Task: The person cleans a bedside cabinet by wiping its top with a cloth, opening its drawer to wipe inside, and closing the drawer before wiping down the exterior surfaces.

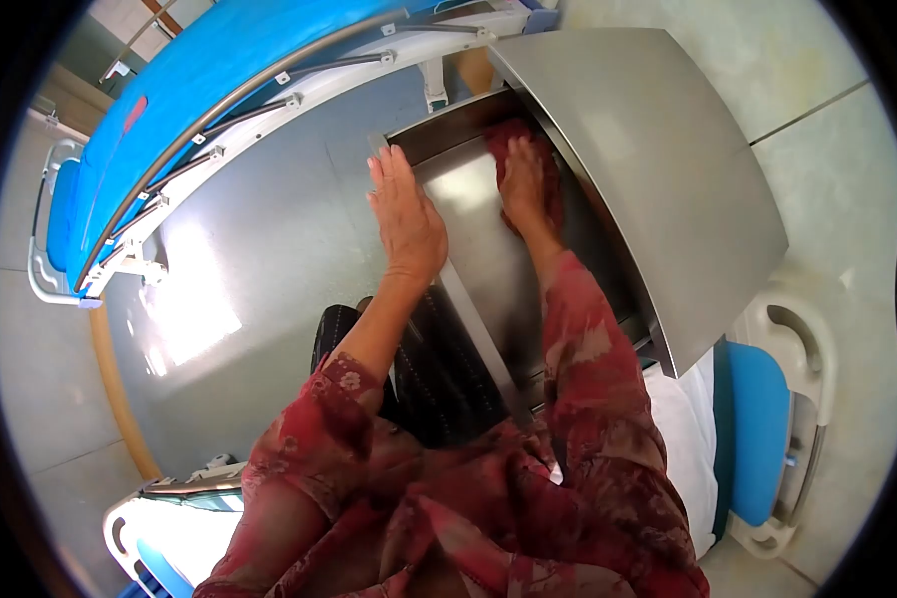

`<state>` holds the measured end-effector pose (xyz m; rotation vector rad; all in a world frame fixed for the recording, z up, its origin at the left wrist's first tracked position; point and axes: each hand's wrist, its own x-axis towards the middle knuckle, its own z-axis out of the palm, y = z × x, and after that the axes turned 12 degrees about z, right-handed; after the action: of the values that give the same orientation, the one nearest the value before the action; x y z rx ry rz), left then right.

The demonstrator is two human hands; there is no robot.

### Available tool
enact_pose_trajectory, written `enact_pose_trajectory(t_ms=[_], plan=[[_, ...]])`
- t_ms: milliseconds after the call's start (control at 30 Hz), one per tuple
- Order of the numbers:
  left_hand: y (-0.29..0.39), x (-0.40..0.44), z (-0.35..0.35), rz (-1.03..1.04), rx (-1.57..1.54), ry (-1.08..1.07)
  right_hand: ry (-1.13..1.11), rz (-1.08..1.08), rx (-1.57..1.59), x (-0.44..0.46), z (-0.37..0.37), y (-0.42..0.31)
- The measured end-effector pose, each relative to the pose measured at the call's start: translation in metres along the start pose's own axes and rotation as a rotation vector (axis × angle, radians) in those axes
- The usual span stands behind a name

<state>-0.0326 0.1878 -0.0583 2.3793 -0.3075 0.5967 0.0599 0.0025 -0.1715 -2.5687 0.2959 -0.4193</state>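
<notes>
Inside the pulled-out metal drawer (473, 264), my right hand (525, 187) presses down on a dark red cloth (509, 134). Parts of the cloth show past the fingertips and along both sides of the hand; my palm hides the rest. My left hand (409, 221) is open, fingers stretched forward, at the drawer's near-left edge. It holds nothing, and its side appears to rest against the rim. The drawer belongs to a steel bedside cabinet (658, 159), whose smooth top lies to the right.
A bed with a blue mattress (239, 60) and a metal side rail (140, 211) curves across the upper left. Another bed has a blue and beige end panel (762, 429) at lower right. A white bed part (184, 543) shows at lower left. Grey floor (269, 229) reflects light.
</notes>
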Motion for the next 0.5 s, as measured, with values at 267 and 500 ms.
enact_pose_trajectory(t_ms=[267,500], plan=[[-0.001,0.002,0.005,0.027,-0.012,-0.02,0.136,0.795,0.979,0.054,0.005,-0.144],[0.002,0.002,0.002,0.031,0.029,-0.052,-0.478,0.528,0.86,-0.012,0.024,-0.128]])
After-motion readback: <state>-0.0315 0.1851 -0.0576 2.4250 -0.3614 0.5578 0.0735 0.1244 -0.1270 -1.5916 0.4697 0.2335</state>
